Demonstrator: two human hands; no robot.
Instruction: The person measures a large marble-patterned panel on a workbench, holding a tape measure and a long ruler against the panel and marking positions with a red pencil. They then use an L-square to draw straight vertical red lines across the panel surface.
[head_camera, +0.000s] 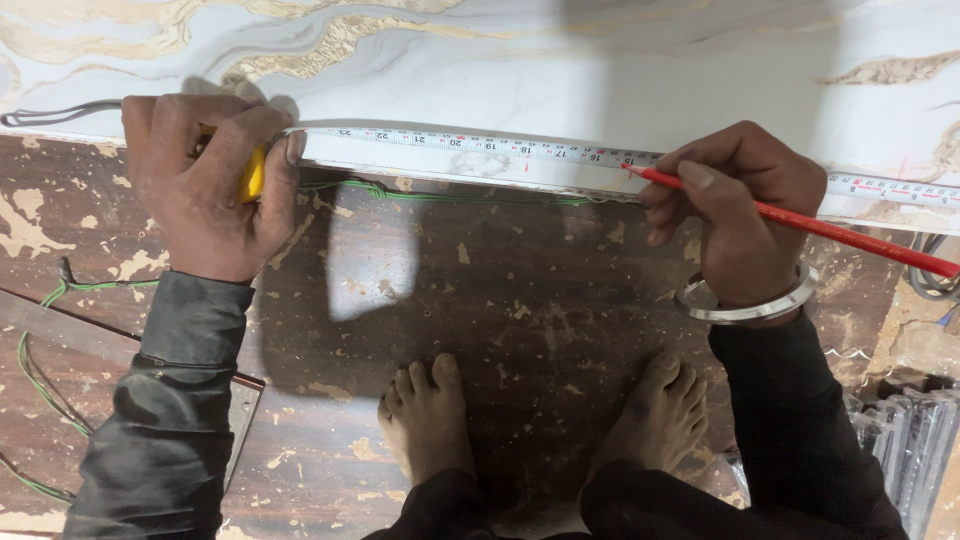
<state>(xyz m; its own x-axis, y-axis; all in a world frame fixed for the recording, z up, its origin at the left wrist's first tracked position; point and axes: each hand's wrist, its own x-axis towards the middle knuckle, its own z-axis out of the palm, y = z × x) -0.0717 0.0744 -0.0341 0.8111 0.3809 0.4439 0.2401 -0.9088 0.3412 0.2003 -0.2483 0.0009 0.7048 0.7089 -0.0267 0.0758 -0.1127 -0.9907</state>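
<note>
Left hand (205, 185) closed on the yellow tape measure case (252, 175) — blade (480, 146) stretched right along the marble slab (560, 80). Right hand (735, 205) pinches a red pencil (830, 230), tip on the blade.

You are on a building or fit-out site, squatting barefoot on the floor. A white marble-patterned sheet (560, 70) with gold veins lies before you on a worn brown board (500, 290) flecked with chipped patches. Loose green wire (40, 390) trails across it, grey metal strips (910, 440) are stacked at your right, and a tape measure (480, 146) runs along the sheet's edge.
</note>
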